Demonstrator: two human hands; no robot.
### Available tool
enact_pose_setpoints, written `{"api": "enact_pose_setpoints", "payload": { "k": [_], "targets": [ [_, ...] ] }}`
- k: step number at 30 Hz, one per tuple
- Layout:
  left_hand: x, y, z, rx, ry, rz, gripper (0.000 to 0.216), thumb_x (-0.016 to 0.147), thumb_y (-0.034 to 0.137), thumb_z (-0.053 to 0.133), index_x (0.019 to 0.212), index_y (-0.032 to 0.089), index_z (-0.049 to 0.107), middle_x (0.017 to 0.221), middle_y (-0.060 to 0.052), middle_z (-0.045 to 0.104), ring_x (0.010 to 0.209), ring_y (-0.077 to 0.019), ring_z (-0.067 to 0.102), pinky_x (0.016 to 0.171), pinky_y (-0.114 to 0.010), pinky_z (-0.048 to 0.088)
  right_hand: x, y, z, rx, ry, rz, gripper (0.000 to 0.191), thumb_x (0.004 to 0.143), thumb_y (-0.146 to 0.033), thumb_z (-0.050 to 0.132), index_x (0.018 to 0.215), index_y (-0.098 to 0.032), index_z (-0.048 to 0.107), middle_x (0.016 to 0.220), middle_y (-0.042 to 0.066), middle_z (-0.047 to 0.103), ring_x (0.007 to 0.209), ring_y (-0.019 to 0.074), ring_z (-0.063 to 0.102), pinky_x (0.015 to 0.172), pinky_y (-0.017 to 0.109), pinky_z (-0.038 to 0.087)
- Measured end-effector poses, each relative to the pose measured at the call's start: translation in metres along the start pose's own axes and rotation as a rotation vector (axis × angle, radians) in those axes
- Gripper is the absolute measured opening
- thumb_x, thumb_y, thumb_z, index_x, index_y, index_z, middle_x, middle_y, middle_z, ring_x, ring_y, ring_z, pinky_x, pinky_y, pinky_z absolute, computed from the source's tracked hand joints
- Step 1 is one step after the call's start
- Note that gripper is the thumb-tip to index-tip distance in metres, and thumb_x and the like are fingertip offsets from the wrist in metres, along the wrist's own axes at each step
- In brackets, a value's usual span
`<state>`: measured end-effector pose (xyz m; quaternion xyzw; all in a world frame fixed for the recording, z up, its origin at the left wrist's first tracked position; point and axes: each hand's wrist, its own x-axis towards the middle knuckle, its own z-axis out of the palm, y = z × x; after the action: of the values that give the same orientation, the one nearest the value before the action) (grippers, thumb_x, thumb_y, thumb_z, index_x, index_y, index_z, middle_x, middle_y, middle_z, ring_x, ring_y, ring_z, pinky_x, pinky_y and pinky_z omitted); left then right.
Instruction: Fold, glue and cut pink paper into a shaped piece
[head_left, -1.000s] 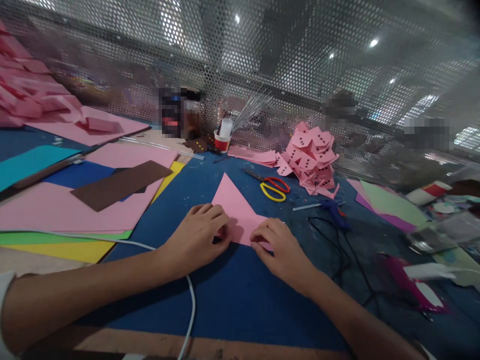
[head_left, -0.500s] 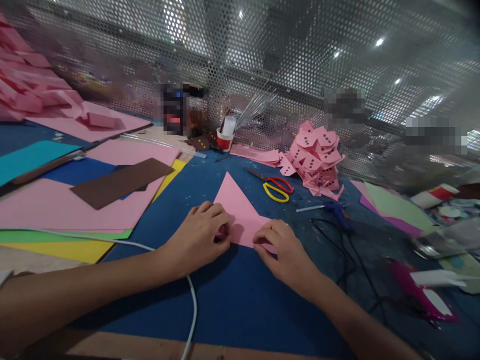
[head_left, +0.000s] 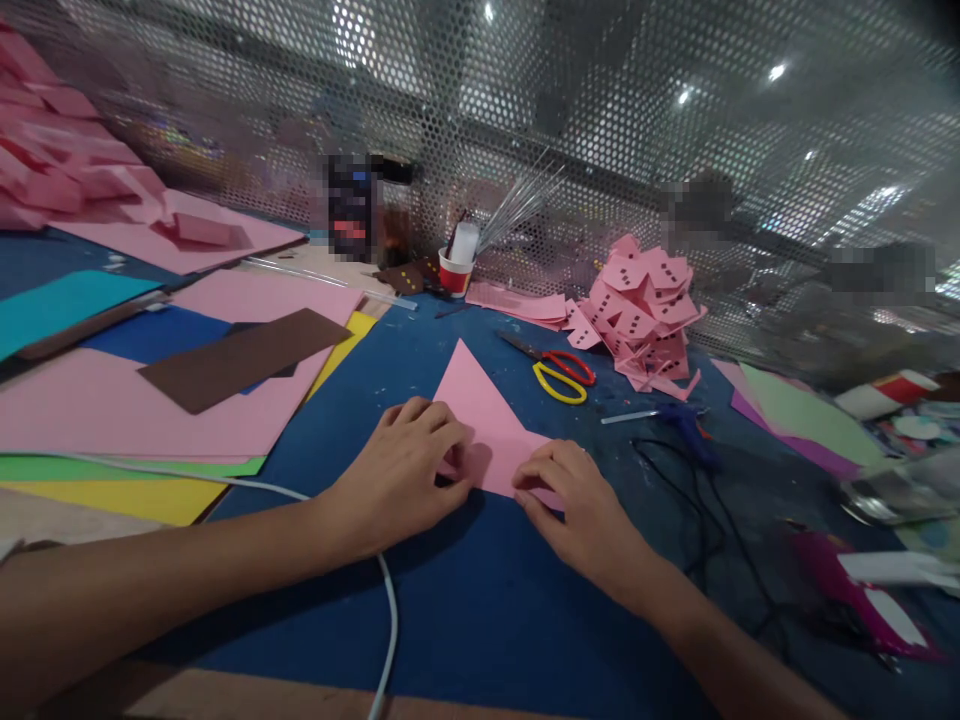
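A pink paper folded into a triangle (head_left: 480, 405) lies on the blue table mat (head_left: 465, 590), its tip pointing away from me. My left hand (head_left: 401, 470) rests on its near left corner with fingers curled and pinching the edge. My right hand (head_left: 577, 500) presses the near right corner, its fingers bent down onto the paper. Both hands touch the same sheet, a little apart from each other.
Red and yellow scissors (head_left: 559, 372) lie just beyond the paper. A heap of pink cut shapes (head_left: 645, 310) and a small red cup (head_left: 455, 272) stand by the perforated metal wall. Coloured sheets (head_left: 150, 400) lie at left. A glue gun (head_left: 686, 420) with black cable lies at right; a white cable (head_left: 386, 610) runs under my left arm.
Both hands stay on the pink paper's near corners, with only small finger shifts. The view has drifted slightly.
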<state>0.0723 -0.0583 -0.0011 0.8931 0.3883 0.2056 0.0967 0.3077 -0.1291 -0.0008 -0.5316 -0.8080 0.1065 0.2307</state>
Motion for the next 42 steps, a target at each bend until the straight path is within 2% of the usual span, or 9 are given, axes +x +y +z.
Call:
{"api": "enact_pose_setpoints", "payload": {
  "k": [11,25,42],
  "targets": [
    [-0.003,-0.004,0.001,-0.071,-0.005,-0.031,0.005,0.084,0.023,0.059,0.089,0.021,0.060,0.102,-0.004,0.062,0.103,-0.0265,0.050,0.092,-0.044,0.043,0.000,-0.001,0.000,-0.010,0.010,0.004,0.012,0.093,-0.014,0.063,0.098,-0.024,0.066,0.103,0.006,0.065,0.100,0.0240,0.058,0.091,0.042,0.046],
    [-0.006,-0.011,-0.001,-0.116,0.001,-0.029,0.029,0.077,0.015,0.058,0.105,0.022,0.056,0.118,-0.007,0.060,0.113,-0.0281,0.050,0.096,-0.044,0.045,0.000,-0.002,-0.003,0.014,-0.019,0.015,0.011,0.095,-0.015,0.062,0.101,-0.024,0.065,0.106,0.007,0.064,0.103,0.0247,0.058,0.092,0.044,0.046],
    [-0.009,-0.018,-0.008,-0.125,-0.036,-0.066,0.034,0.075,0.011,0.054,0.107,0.022,0.056,0.124,-0.007,0.059,0.121,-0.0289,0.048,0.102,-0.046,0.044,-0.001,0.000,-0.003,0.053,-0.028,0.015,0.011,0.095,-0.016,0.062,0.102,-0.024,0.064,0.106,0.007,0.063,0.103,0.0244,0.057,0.091,0.044,0.046]
  ]
}}
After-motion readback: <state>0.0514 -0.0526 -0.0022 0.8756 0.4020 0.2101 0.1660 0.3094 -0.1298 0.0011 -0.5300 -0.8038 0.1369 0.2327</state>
